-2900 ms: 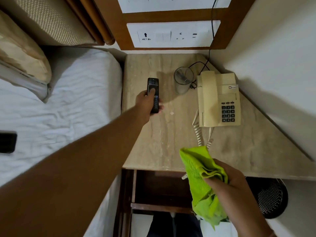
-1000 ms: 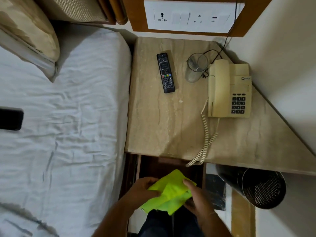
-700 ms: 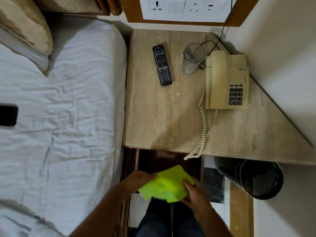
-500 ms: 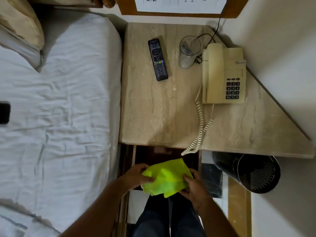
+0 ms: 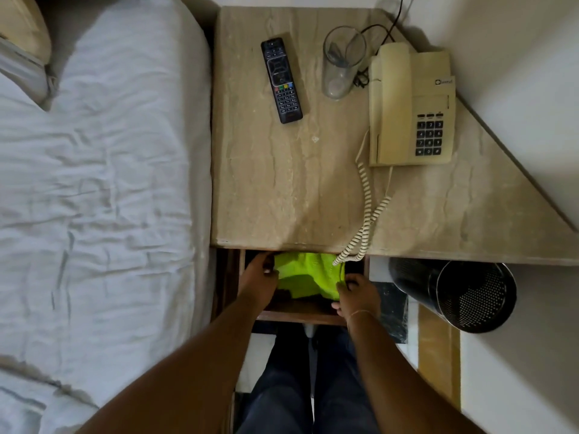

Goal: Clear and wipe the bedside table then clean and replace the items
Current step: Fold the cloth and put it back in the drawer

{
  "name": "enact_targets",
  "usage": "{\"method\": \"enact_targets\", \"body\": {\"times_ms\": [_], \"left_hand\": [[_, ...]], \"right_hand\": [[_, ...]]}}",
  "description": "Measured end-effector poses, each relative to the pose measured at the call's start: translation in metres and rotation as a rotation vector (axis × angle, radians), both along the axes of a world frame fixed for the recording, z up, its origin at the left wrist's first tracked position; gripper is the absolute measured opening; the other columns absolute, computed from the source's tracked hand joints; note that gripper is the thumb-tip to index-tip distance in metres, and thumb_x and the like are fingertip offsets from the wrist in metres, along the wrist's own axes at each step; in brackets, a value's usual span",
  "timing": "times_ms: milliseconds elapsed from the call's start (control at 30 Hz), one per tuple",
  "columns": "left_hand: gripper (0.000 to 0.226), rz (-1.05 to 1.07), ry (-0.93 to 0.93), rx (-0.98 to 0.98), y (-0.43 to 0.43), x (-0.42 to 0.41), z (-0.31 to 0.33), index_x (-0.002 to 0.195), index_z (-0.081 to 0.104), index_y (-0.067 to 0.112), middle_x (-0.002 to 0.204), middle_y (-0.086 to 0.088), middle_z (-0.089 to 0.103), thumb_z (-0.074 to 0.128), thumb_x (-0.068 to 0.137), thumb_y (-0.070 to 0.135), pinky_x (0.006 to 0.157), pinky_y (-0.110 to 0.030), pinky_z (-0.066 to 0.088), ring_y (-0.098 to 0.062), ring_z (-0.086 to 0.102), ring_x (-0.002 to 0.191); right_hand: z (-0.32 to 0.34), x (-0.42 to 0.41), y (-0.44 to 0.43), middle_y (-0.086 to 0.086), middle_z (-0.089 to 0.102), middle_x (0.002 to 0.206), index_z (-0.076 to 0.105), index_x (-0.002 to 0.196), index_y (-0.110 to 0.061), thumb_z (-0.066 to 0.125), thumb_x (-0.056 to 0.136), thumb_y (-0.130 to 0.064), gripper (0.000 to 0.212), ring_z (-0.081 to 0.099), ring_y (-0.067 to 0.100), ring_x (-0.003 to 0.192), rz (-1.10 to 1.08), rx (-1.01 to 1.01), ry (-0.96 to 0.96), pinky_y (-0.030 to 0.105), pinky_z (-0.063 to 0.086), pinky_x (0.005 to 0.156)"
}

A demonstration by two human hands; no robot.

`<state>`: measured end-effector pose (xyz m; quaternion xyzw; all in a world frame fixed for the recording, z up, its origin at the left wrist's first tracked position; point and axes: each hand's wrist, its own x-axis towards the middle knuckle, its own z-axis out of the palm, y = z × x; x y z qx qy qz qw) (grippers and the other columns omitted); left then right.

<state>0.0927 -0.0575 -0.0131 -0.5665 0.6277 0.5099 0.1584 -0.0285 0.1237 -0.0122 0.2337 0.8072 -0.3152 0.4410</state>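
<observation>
Lime-green cloth [image 5: 302,277] at lower centre of frame, just below front edge of bedside table [image 5: 282,189], over open wooden drawer [image 5: 300,316]. Held by both hands: left hand [image 5: 261,278] at cloth's left edge, fingers curled round it; right hand [image 5: 357,296] at lower right corner, fingertips pinching fabric. Cloth bunched and folded between them, not spread flat. Thin band on right wrist.

Beige stone-look tabletop in upper centre. Black remote [image 5: 282,80] flat near upper left of top, buttons up, slightly angled. Clear glass [image 5: 343,62] upright to its right, apart from remote, just beside cream phone [image 5: 410,104] at upper right. Handset on cradle, keypad on right half. Black cable behind glass, leading up out of frame. Coiled cord [image 5: 366,208] from phone down across top, loop hanging over front edge, crossing cloth's upper right corner.

Black mesh bin [image 5: 454,296] at lower right, below table's edge. Bed [image 5: 103,183] with crumpled white sheet along left side; pillow [image 5: 22,26] in upper left corner. Dark trousers at bottom centre.
</observation>
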Motion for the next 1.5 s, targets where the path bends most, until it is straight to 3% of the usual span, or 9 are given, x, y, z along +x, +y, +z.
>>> {"method": "enact_targets", "body": {"times_ms": [100,233,333,533,633,700,1000,1100,1500], "left_hand": [[0.051,0.075,0.042,0.025,0.006,0.000,0.004,0.149,0.061,0.013,0.132,-0.011,0.073,0.061,0.100,-0.003,0.102,-0.045,0.059,-0.030,0.070,0.120],[0.028,0.086,-0.053,-0.155,0.026,0.015,0.028,0.118,0.068,0.043,0.098,0.010,0.076,0.056,0.103,0.022,0.062,-0.028,0.054,-0.014,0.072,0.080],[0.005,0.359,-0.112,-0.240,0.061,0.034,0.049,0.097,0.058,0.041,0.086,0.009,0.074,0.061,0.099,0.037,0.052,-0.023,0.047,-0.007,0.069,0.070],[0.029,1.165,-0.316,0.321,0.124,0.048,0.053,0.115,0.060,0.019,0.113,-0.010,0.072,0.060,0.104,0.045,0.089,-0.047,0.058,-0.030,0.071,0.094],[0.048,1.127,-0.118,0.711,0.133,0.034,0.048,0.145,0.054,0.023,0.147,-0.009,0.064,0.056,0.107,0.052,0.117,-0.050,0.048,-0.033,0.061,0.137],[0.055,1.116,-0.045,0.734,0.128,0.023,0.042,0.152,0.054,0.016,0.148,-0.014,0.065,0.061,0.106,0.046,0.117,-0.047,0.048,-0.032,0.063,0.134],[0.006,0.971,-0.109,0.671,0.120,0.015,0.039,0.097,0.068,0.007,0.115,-0.021,0.074,0.063,0.096,0.009,0.096,-0.042,0.059,-0.030,0.069,0.105],[0.012,0.941,-0.062,0.629,0.114,0.000,0.038,0.089,0.065,0.008,0.108,-0.018,0.067,0.057,0.095,0.002,0.099,-0.045,0.059,-0.030,0.064,0.107],[0.060,0.848,0.044,0.554,0.066,-0.057,0.032,0.144,0.067,0.017,0.146,0.001,0.066,0.029,0.105,-0.009,0.121,-0.052,0.047,-0.023,0.061,0.138]], "right_hand": [[0.002,-0.002,0.002,0.003,0.076,0.104,0.073,0.117,-0.021,0.070,0.095,-0.012,0.024,0.081,0.034,0.074,0.001,0.021,-0.039,0.053,0.066,0.081],[0.026,-0.002,0.000,-0.009,0.077,0.082,0.067,0.109,-0.031,0.070,0.092,-0.038,0.018,0.075,0.014,0.048,-0.049,0.031,0.195,0.030,0.059,0.055],[0.046,-0.008,-0.006,-0.010,0.076,0.074,0.051,0.106,-0.048,0.077,0.076,-0.066,0.043,0.077,0.017,0.058,-0.076,-0.020,0.329,0.039,0.061,0.068],[0.067,-0.023,-0.036,-0.012,0.070,0.077,0.052,0.094,-0.048,0.076,0.067,-0.077,0.045,0.067,0.004,0.073,0.088,0.013,0.455,0.025,0.046,0.059],[0.065,-0.026,-0.044,-0.010,0.065,0.091,0.054,0.092,-0.037,0.079,0.073,-0.066,0.043,0.065,0.011,0.079,0.189,0.043,0.462,0.035,0.054,0.068],[0.067,-0.031,-0.047,-0.010,0.058,0.100,0.059,0.093,-0.033,0.079,0.076,-0.057,0.036,0.062,0.015,0.083,0.246,0.084,0.474,0.038,0.054,0.073],[0.090,-0.082,-0.028,0.005,0.061,0.062,0.060,0.088,-0.008,0.060,0.091,-0.019,0.012,0.059,0.009,0.041,-0.224,-0.228,0.557,0.028,0.048,0.036],[0.097,-0.101,-0.008,0.003,0.052,0.064,0.060,0.092,-0.019,0.062,0.093,-0.024,0.005,0.051,0.016,0.045,-0.332,-0.310,0.568,0.028,0.052,0.045],[0.089,-0.128,-0.010,0.012,0.055,0.078,0.064,0.089,-0.007,0.068,0.095,-0.022,0.017,0.051,0.022,0.065,-0.276,-0.320,0.454,0.041,0.059,0.063]]}}
